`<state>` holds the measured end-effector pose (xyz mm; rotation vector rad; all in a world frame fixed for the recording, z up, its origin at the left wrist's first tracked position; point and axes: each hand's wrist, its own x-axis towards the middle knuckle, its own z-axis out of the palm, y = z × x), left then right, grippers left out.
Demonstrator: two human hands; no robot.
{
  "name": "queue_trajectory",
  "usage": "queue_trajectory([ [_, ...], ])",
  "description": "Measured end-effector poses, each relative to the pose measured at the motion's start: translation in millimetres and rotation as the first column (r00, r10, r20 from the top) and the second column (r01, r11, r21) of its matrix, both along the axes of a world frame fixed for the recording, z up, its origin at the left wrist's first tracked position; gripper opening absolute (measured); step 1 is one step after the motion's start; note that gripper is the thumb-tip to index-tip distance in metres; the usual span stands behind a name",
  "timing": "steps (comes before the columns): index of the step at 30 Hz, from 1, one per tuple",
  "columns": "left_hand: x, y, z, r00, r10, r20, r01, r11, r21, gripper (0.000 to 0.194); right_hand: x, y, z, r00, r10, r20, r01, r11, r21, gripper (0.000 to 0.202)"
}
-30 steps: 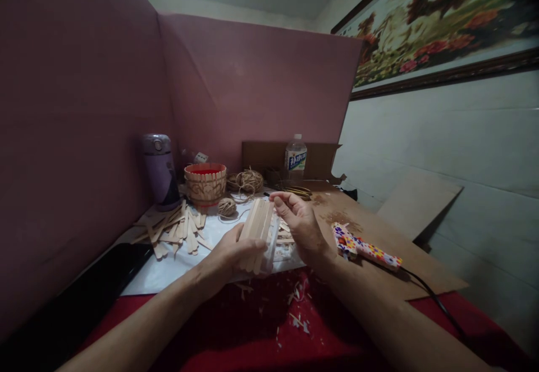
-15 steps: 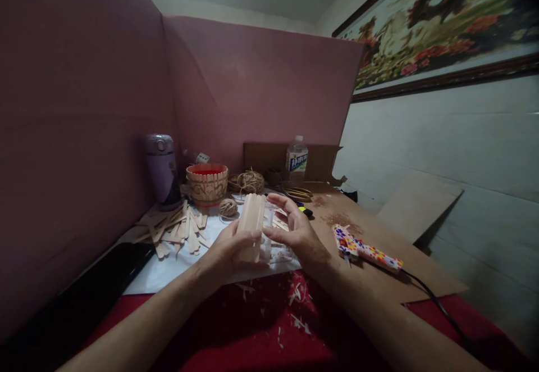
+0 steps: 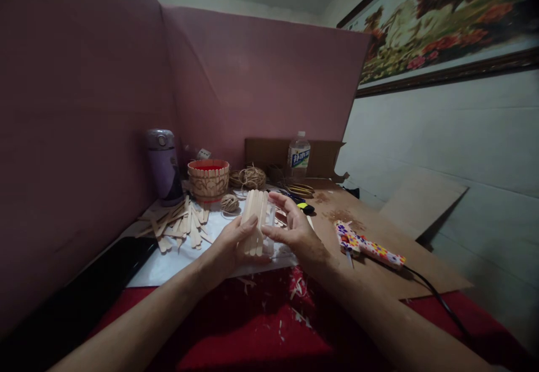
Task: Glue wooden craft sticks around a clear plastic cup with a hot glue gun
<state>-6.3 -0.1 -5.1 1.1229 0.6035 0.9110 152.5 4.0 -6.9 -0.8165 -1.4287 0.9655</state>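
Note:
A clear plastic container [image 3: 271,231] with a row of flat wooden craft sticks [image 3: 254,226] along one side is held up between my hands, above the near edge of the white sheet. My left hand [image 3: 236,243] grips it from the left, thumb over the sticks and fingers underneath. My right hand [image 3: 297,231] is at its right side, thumb against the rightmost stick low down and fingertips near the upper end. Loose craft sticks [image 3: 185,223] lie in a heap to the left. The far side of the container is hidden.
A stick-covered basket [image 3: 208,181], a purple bottle [image 3: 161,164], a twine ball [image 3: 229,203] and a clear bottle [image 3: 299,155] stand behind. Scissors [image 3: 301,189] lie near a yellow-black tool [image 3: 306,208]. A flowered glue gun [image 3: 366,246] with a cord rests on cardboard [image 3: 404,282] at right.
The container has turned a little, so the stick row faces me more and stands more upright. My left thumb has moved up the sticks. The view has shifted slightly.

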Motion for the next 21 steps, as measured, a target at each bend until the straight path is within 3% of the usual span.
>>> queue_trajectory([
  [11, -1, 4, -5.4, 0.999, -0.043, 0.021, 0.043, 0.999, 0.009, 0.046, -3, 1, -1.3, 0.999, 0.034, -0.027, -0.034, 0.999, -0.005, 0.068],
  [13, 0, 5, -4.8, 0.998, -0.037, 0.052, 0.037, 0.999, 0.003, 0.044, -3, 0, -0.9, 1.0, -0.006, 0.013, 0.006, 1.0, 0.028, 0.07],
  [15, 1, 6, -3.2, 0.996, -0.001, 0.093, 0.003, 1.0, -0.023, 0.043, -2, -4, 0.6, 0.987, -0.13, 0.09, 0.118, 0.984, 0.135, 0.067],
  [16, 1, 6, -2.1, 0.993, 0.025, 0.112, -0.021, 0.999, -0.037, 0.043, -1, -7, 1.6, 0.966, -0.22, 0.133, 0.186, 0.955, 0.23, 0.06],
  [18, 1, 7, -0.4, 0.987, 0.076, 0.145, -0.07, 0.997, -0.046, 0.043, 0, -14, 3.4, 0.892, -0.403, 0.205, 0.276, 0.845, 0.458, 0.036],
  [21, 0, 8, 0.2, 0.975, 0.11, 0.193, -0.109, 0.994, -0.014, 0.041, -2, -25, 4.2, 0.79, -0.546, 0.278, 0.237, 0.69, 0.684, 0.017],
])
